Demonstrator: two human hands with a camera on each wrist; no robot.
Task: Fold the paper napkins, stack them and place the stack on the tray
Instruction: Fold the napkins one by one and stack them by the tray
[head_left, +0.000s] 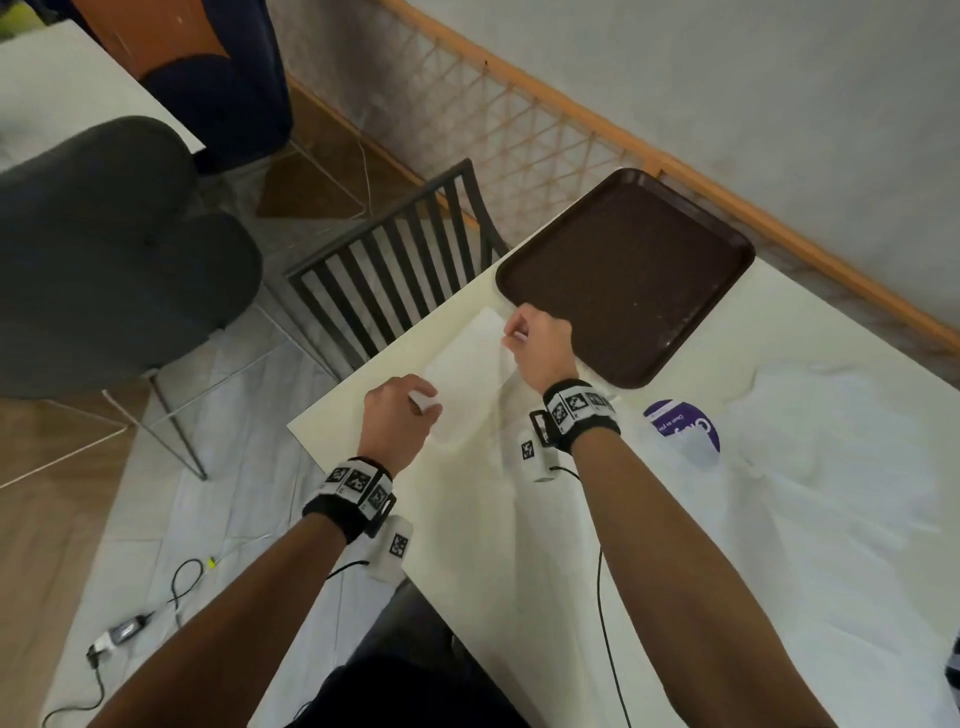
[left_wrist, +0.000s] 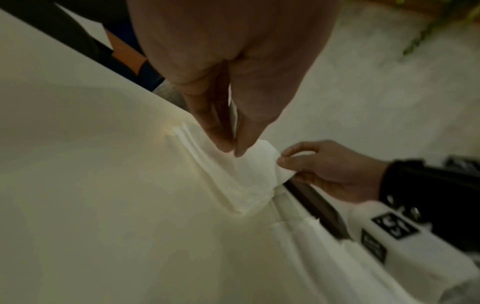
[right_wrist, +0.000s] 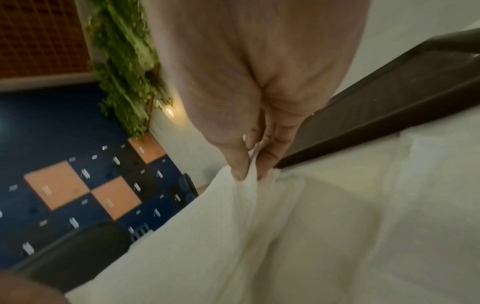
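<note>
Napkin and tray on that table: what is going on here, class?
A person is folding a white napkin on the table. The left hand pinches its near corner and the right hand pinches its far corner, beside the brown tray. The tray holds no napkins yet. A purple-labelled pack lies to the right.

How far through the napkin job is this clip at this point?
Early. Nothing looks finished: the brown tray holds no napkins and no folded stack shows. In hand: the left hand and right hand each pinch an edge of one white napkin lying on the table beside the tray, apparently mid-fold. Left: finish this fold, fold the rest, stack them, place the stack on the tray.
</note>
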